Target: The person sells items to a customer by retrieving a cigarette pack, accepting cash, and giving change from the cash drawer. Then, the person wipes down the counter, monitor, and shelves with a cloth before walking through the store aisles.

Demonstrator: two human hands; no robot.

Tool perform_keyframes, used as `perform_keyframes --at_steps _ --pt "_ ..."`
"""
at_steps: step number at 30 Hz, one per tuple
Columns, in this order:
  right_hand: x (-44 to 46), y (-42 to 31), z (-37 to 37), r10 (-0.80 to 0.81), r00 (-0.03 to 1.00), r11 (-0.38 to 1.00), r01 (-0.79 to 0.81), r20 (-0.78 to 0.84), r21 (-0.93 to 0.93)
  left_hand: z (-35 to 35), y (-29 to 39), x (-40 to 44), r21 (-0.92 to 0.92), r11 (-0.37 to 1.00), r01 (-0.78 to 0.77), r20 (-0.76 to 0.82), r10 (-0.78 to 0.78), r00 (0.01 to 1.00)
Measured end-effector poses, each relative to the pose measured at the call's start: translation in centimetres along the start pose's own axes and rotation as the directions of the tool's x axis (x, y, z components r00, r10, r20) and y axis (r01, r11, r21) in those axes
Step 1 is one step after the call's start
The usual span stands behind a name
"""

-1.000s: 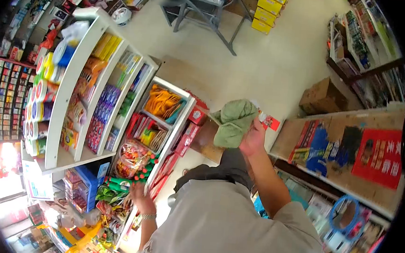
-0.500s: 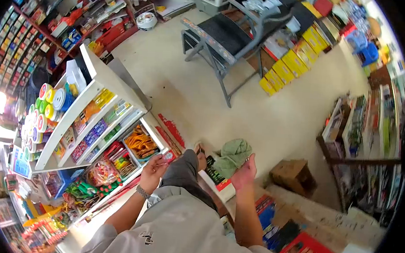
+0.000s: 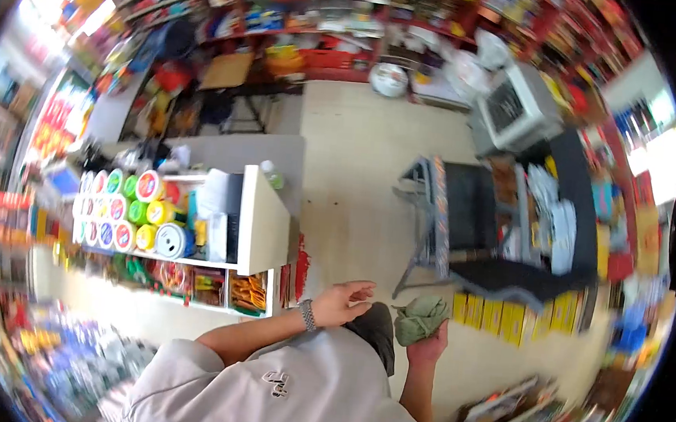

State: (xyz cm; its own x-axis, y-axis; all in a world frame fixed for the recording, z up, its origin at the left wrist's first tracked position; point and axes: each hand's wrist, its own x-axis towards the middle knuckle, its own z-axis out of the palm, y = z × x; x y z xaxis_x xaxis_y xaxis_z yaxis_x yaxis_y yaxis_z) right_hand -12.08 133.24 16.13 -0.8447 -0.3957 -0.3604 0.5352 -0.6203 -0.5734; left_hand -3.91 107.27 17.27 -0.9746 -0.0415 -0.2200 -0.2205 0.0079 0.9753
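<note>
A crumpled green cloth (image 3: 420, 320) is bunched up in my right hand (image 3: 430, 344), which grips it from below and from the right. My left hand (image 3: 342, 303) is held in front of my body, fingers stretched out with nothing in them. It hovers near my dark-trousered leg, apart from the cloth. Around the left wrist is a metal-band watch (image 3: 307, 315). The fingers of the right hand are partly hidden behind the cloth.
To the left stands a white counter shelf (image 3: 265, 225) with colourful round tubs (image 3: 125, 210) on top. A folding lounge chair (image 3: 463, 212) stands ahead to the right, with yellow boxes (image 3: 512, 322) beside it. Pale floor (image 3: 350, 149) runs between them towards a grey air cooler (image 3: 510, 109).
The view has swung to the right and up, bringing more of the shop's back into sight. My left hand has moved inward across my body. The cloth stays in my right hand.
</note>
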Motion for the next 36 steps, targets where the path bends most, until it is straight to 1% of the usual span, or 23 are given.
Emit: perform_keyframes --at_steps 1,2,3,4,5,8,10,12,13,16,18,19,20,21,23,25,26,28,30,32,33,34,36 --pt "2.9 -0.5 1.1 0.026 0.999 0.999 -0.025 -0.043 0.021 -0.6 0.1 1.2 0.013 1.0 0.017 -0.036 -0.017 0.999" --pt "5.9 -0.9 1.6 0.093 0.996 0.996 -0.093 -0.009 -0.007 -1.2 0.1 2.5 0.029 0.999 0.036 -0.071 -0.033 0.997" --pt "9.4 -1.3 1.9 0.116 0.993 0.993 -0.116 -0.007 -0.005 -1.8 -0.7 4.1 -0.066 0.998 0.005 -0.127 -0.014 0.992" --pt "12.7 -1.5 2.5 0.137 0.99 0.991 -0.137 -0.01 0.0 -2.4 -0.7 5.4 -0.081 0.997 0.015 -0.195 -0.031 0.98" --pt "14.9 -2.3 6.2 0.219 0.975 0.975 -0.22 -0.043 -0.015 -3.1 -0.5 6.9 -0.11 0.994 -0.007 -0.267 -0.023 0.963" --pt "25.0 -3.3 8.4 0.351 0.93 0.936 -0.347 0.104 -0.062 -5.9 -0.4 12.3 -0.182 0.983 -0.021 -0.436 -0.061 0.898" --pt "31.7 -4.1 11.0 0.413 0.898 0.908 -0.395 0.15 -0.14 -8.6 0.6 16.5 -0.226 0.974 -0.026 -0.526 -0.099 0.845" --pt "37.2 -4.7 14.9 0.454 0.883 0.885 -0.431 0.117 -0.174 -11.5 2.2 19.8 -0.332 0.94 -0.084 -0.642 -0.16 0.75" --pt "40.4 -4.7 16.9 0.481 0.866 0.869 -0.451 0.138 -0.201 -13.0 3.2 21.3 -0.333 0.937 -0.103 -0.674 -0.16 0.721" --pt "48.3 -4.4 22.4 0.602 0.781 0.788 -0.546 0.17 -0.283 -16.1 5.7 23.3 -0.315 0.941 -0.122 -0.813 -0.201 0.547" --pt "53.0 -3.0 26.7 0.678 0.719 0.701 -0.574 0.15 -0.423 -18.1 5.1 24.5 -0.336 0.928 -0.157 -0.861 -0.235 0.451" --pt "55.2 -2.0 28.4 0.7 0.677 0.685 -0.546 0.228 -0.483 -19.2 4.1 25.1 -0.329 0.922 -0.204 -0.897 -0.238 0.373" --pt "57.4 -0.7 30.4 0.721 0.655 0.662 -0.552 0.229 -0.507 -20.1 3.1 25.7 -0.323 0.913 -0.248 -0.923 -0.246 0.295" --pt "59.5 0.7 32.4 0.756 0.615 0.625 -0.579 0.223 -0.524 -21.3 2.9 26.2 -0.324 0.919 -0.227 -0.937 -0.279 0.207" --pt "62.7 3.2 35.3 0.803 0.555 0.569 -0.603 0.217 -0.56 -24.0 2.6 27.3 -0.336 0.913 -0.23 -0.941 -0.316 0.121" --pt "65.4 6.5 38.6 0.816 0.524 0.544 -0.553 0.244 -0.631 -27.3 1.8 28.7 -0.343 0.914 -0.218 -0.938 -0.347 0.018" --pt "66.5 8.2 40.3 0.824 0.505 0.534 -0.545 0.256 -0.647 -29.5 1.1 29.4 -0.331 0.914 -0.233 -0.94 -0.342 -0.008" --pt "67.8 9.7 42.8 0.871 0.448 0.472 -0.655 0.2 -0.59 -32.6 2.1 30.9 -0.324 0.91 -0.258 -0.935 -0.349 -0.057" --pt "69.2 10.9 45.7 0.882 0.438 0.443 -0.65 0.171 -0.617 -35.9 4.3 32.1 -0.343 0.896 -0.282 -0.923 -0.377 -0.075" --pt "71.1 13.3 48.3 0.917 0.362 0.382 -0.672 0.169 -0.634 -39.7 5.9 32.3 -0.275 0.936 -0.219 -0.947 -0.303 -0.11" --pt "71.9 14.6 49.5 0.909 0.394 0.379 -0.643 0.137 -0.665 -41.0 5.6 32.6 -0.241 0.932 -0.272 -0.951 -0.283 -0.126" --pt "72.9 16.2 50.9 0.92 0.368 0.355 -0.644 0.132 -0.678 -42.4 5.8 32.6 -0.241 0.931 -0.274 -0.944 -0.291 -0.156" --pt "75.2 19.2 53.5 0.965 0.243 0.233 -0.637 0.095 -0.735 -44.8 6.0 32.5 -0.255 0.941 -0.221 -0.912 -0.31 -0.27"
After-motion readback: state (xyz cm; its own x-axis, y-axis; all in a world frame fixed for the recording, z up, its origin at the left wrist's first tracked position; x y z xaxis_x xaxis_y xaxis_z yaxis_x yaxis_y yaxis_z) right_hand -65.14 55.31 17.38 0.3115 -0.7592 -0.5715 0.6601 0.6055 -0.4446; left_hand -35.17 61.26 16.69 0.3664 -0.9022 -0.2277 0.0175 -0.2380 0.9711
